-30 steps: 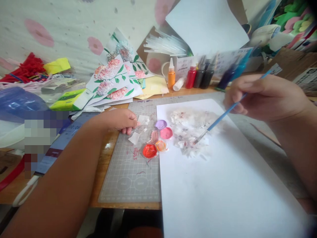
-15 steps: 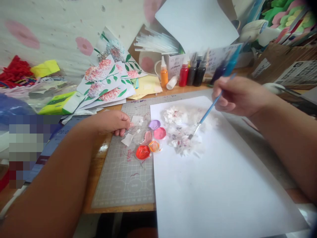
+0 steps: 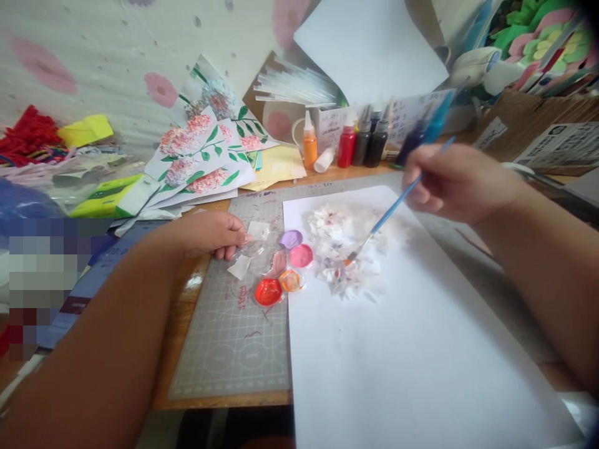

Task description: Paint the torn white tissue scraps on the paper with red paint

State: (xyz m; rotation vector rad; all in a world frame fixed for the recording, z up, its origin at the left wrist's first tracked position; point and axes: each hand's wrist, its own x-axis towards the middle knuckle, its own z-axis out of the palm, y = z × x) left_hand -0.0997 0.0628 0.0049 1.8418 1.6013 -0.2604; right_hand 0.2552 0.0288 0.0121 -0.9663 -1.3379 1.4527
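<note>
A right hand pinches a blue paintbrush, its tip touching crumpled white petals on a white sheet, while the left hand, fingers curled, rests beside a clear paint palette; a heavy dab could likely tear the damp petals

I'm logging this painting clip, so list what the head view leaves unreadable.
- Pixelated block, head view: masking hides whatever lies at the table's left.
- Dark bottles behind the red one: motion blur makes labels and colours unclear.
- Brush upper handle: covered by the right hand.
- Left hand fingers: curled under, so contact with the clear paint palette is uncertain.
- White sheet: cut off by the bottom edge.
</note>
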